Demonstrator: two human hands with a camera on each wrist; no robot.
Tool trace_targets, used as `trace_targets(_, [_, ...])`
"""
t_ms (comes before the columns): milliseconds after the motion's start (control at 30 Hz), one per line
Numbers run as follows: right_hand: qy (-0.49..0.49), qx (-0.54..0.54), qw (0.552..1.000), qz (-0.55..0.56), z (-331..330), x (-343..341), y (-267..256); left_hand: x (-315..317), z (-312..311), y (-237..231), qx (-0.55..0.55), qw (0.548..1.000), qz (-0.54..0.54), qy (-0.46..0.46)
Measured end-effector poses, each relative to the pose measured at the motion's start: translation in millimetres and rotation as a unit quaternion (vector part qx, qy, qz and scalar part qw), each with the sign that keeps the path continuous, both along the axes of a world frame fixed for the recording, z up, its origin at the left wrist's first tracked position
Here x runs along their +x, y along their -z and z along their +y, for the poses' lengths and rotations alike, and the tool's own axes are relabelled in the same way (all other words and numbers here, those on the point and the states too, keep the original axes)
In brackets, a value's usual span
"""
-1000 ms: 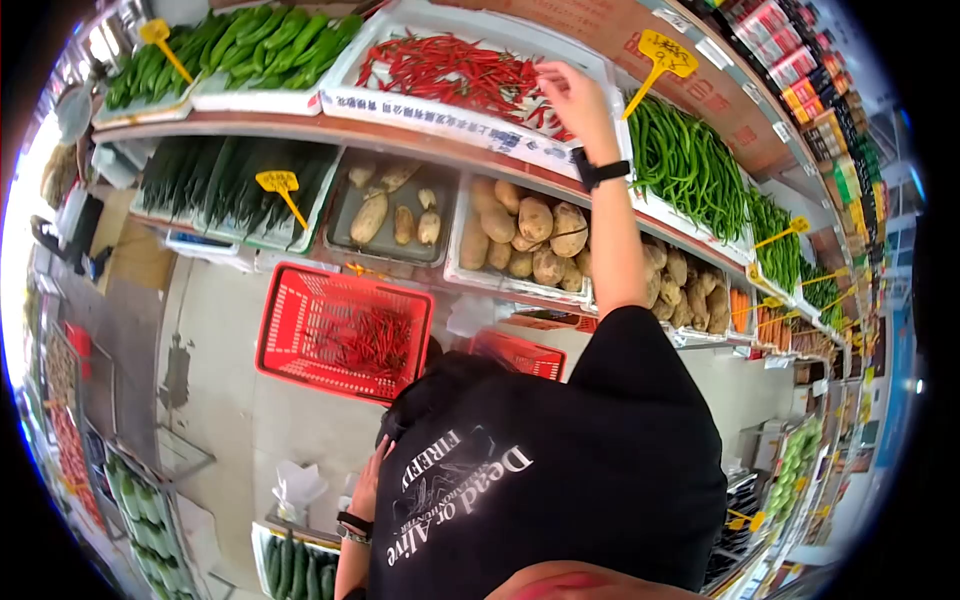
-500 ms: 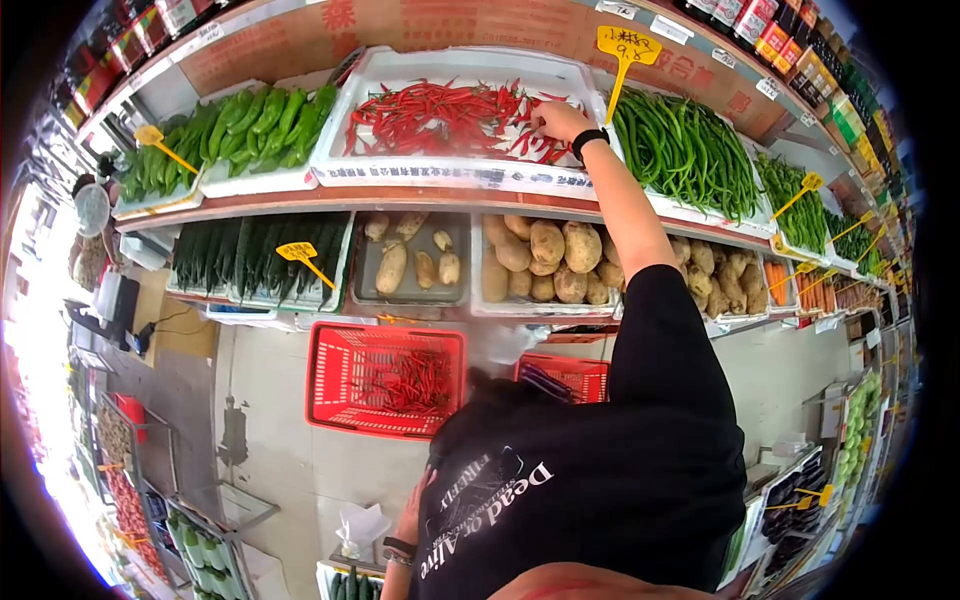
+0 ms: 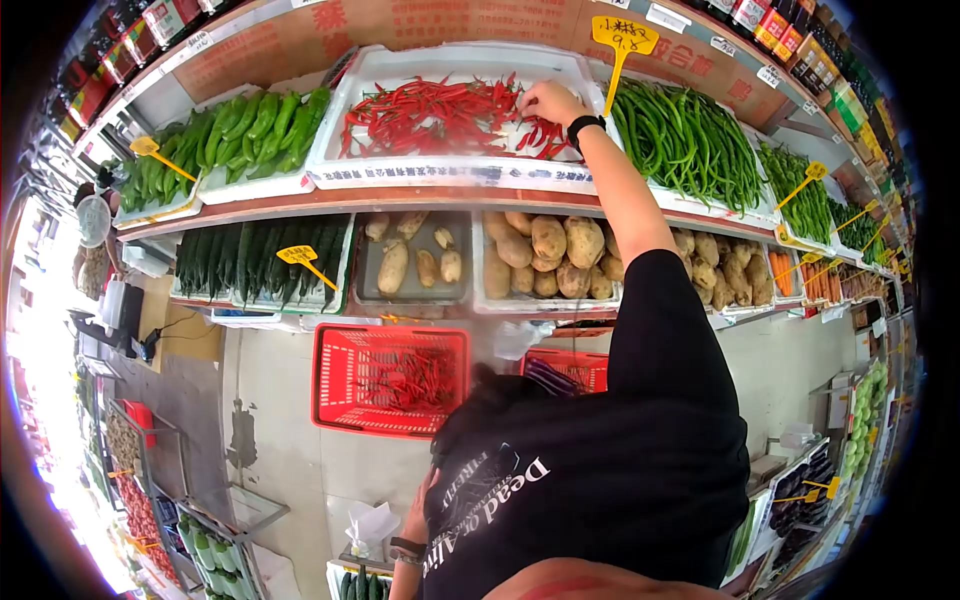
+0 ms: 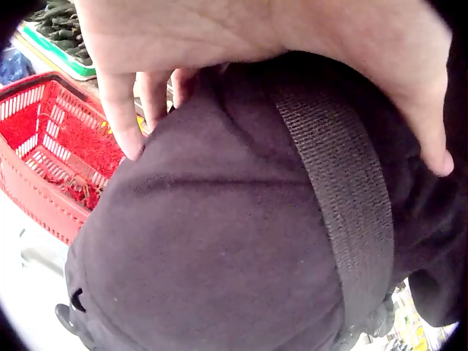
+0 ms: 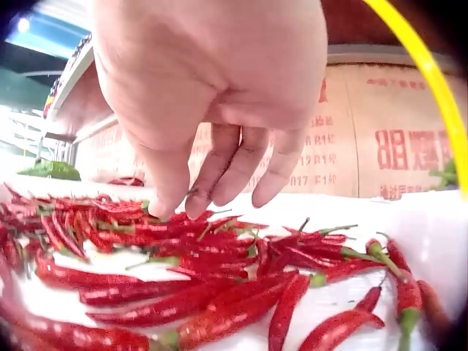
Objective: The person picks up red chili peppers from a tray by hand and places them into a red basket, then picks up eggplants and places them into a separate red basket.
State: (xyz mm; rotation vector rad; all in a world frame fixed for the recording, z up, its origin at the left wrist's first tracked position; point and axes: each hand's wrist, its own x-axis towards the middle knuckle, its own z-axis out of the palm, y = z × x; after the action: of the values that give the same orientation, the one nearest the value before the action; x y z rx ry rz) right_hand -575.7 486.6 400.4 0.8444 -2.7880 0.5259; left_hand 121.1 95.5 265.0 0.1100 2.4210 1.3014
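My right hand reaches into the white foam box of red chilies. In the right wrist view the fingers point down, with thumb and index fingertips close together right at the chilies; I cannot tell whether a chili is pinched between them. My left hand spreads over dark fabric with a wide black webbing strap. In the head view this left hand is partly hidden by the black T-shirt.
A red basket with red chilies stands below the shelf; another red basket holds eggplants. Green peppers and long green chilies flank the box. Potatoes lie below. A yellow price tag rises beside my right wrist.
The head view has swung, shifting the shelf and basket rightward. My right hand went down into the chilies, then moved slightly left and up along them. The left hand stays at my side.
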Motion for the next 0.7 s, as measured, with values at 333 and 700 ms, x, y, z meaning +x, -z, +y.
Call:
trace_targets(333, [-0.061, 0.138, 0.983, 0.109, -16.1, -10.1, 18.9, 5.2, 0.9, 9.9, -0.012, 1.000, -0.007, -0.013])
trace_targets(700, [0.091, -0.120, 0.983, 0.103, 12.0, -20.3, -18.1, 3.7, 3.3, 4.8, 0.001, 1.000, -0.007, -0.024])
